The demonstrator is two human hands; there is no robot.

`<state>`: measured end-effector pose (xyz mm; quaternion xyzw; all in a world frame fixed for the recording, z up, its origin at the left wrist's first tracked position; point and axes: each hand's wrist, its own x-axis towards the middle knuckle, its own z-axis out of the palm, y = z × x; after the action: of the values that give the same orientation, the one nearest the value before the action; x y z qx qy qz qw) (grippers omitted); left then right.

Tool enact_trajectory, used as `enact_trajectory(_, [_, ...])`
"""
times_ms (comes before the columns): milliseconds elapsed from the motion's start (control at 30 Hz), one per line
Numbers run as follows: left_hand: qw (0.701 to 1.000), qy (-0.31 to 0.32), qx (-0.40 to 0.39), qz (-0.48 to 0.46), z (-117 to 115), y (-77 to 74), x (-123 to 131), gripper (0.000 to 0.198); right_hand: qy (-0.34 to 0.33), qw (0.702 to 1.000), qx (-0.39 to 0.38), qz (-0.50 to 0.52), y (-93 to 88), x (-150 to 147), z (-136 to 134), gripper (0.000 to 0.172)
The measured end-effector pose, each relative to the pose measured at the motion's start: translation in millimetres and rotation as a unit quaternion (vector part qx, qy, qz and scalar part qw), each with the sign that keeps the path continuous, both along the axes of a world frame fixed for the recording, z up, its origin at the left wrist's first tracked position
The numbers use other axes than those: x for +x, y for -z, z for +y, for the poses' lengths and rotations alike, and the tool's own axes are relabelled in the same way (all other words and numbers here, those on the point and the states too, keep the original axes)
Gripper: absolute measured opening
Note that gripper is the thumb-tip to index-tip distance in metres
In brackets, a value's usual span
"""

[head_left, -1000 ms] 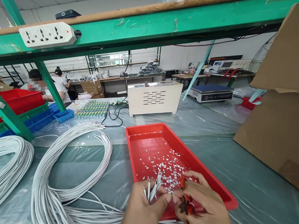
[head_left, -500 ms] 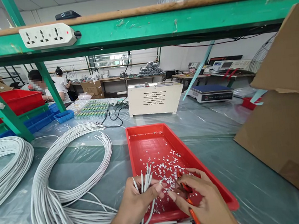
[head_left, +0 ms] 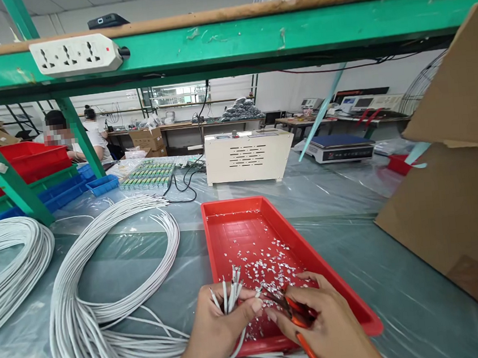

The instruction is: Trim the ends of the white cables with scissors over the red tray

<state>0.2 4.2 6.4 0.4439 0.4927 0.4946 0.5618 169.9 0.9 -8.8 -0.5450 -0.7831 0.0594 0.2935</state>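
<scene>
Several white cables [head_left: 233, 294] stand up out of my left hand [head_left: 222, 326], which is closed round them near their ends. Its thumb and forefinger pinch one cable end on the right side. My right hand [head_left: 327, 312] is closed on orange-handled pliers or cutters [head_left: 298, 315], whose dark jaws meet or nearly meet that pinched end. Whether the jaws grip it I cannot tell. Both hands are above the near part of a red tray [head_left: 236, 233], scattered with small silvery scraps [head_left: 269, 267]. Below my left arm lies a large coil of white cable [head_left: 71, 310].
Another cable coil [head_left: 30, 263] lies at far left. Behind the tray stand a cream metal box [head_left: 247, 158] and a scale [head_left: 338, 148]. A cardboard sheet [head_left: 454, 236] leans at right. A green shelf beam [head_left: 228, 40] crosses overhead. Two people sit at the back left.
The tool in my right hand has turned, and its jaws have come left to the cable end in my left fingers. My left hand has shifted very slightly left.
</scene>
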Motion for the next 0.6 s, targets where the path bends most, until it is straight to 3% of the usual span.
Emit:
enact_trajectory(267, [0.998,-0.023,0.047,0.036,-6,7.4,5,0.021,-0.013,1.000,0.011,-0.008,-3.3,-1,-1,0.036])
enact_trajectory(600, [0.989,0.078,0.093,0.090,-6,-8.6,6,0.010,-0.033,0.999,-0.016,-0.006,-7.8,1,-3,0.033])
